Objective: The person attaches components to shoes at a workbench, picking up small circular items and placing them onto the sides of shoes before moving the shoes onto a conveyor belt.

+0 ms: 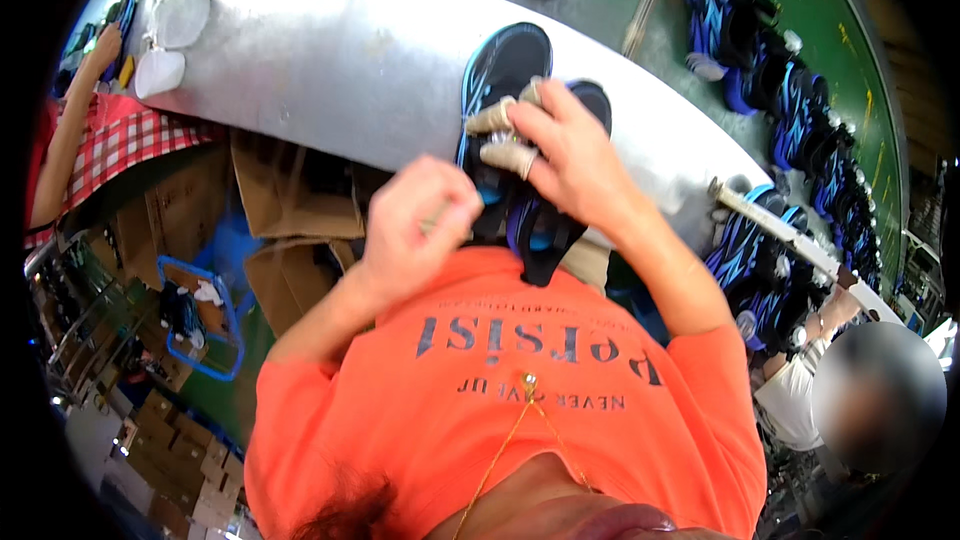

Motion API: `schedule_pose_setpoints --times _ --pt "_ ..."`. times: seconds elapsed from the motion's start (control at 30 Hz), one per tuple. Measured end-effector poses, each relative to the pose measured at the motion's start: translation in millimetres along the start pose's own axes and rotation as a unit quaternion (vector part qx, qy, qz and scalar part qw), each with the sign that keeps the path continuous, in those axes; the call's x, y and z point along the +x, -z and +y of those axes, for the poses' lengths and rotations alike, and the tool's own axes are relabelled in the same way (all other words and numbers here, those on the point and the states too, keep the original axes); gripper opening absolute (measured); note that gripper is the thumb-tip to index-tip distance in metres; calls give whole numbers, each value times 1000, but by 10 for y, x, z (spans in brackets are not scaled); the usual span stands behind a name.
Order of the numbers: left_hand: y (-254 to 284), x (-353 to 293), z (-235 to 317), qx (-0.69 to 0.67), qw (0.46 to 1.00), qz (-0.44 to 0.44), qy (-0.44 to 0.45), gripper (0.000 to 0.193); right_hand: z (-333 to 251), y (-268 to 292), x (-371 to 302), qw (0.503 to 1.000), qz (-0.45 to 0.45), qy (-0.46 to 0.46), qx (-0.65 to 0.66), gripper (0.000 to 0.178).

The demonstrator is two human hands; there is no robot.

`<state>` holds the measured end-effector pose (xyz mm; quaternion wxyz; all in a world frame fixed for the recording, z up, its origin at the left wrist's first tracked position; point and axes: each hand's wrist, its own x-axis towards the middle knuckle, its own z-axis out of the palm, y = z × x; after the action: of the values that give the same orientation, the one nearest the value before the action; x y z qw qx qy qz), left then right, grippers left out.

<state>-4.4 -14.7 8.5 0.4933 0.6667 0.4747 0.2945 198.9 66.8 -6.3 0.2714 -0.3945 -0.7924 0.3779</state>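
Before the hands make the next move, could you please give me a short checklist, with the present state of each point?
1. Pair of shoes in front of the person: ok, side by side at the metal table.
2. Right hand at the shoes: ok, its fingers are over them.
3. Finger covers on the right hand: ok, seen on at least two fingers.
4. Left hand holding something: cannot tell, its fingers are curled.
5. Co-worker's hand away from this pair: ok, at the table's far left.
6. Whitish pads apart from this pair: ok, near the table's left end.
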Motion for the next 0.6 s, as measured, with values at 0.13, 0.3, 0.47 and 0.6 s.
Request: schedule_pose_setpoints --times 0.13,0.3,0.47,0.6 --pt "-218 67 179 242 957 -93 -134 35 242 221 366 997 -59 -7 53 37" --pt "-661 439 -18 294 937 -131 -136 16 504 457 1556 915 113 -105 -372 49" --pt "-116 631 60 312 935 -113 -126 21 1250 135 1614 931 160 -75 -320 40" --pt "471 1110 90 311 938 -31 -151 25 1528 1017 660 910 155 -154 -352 47"
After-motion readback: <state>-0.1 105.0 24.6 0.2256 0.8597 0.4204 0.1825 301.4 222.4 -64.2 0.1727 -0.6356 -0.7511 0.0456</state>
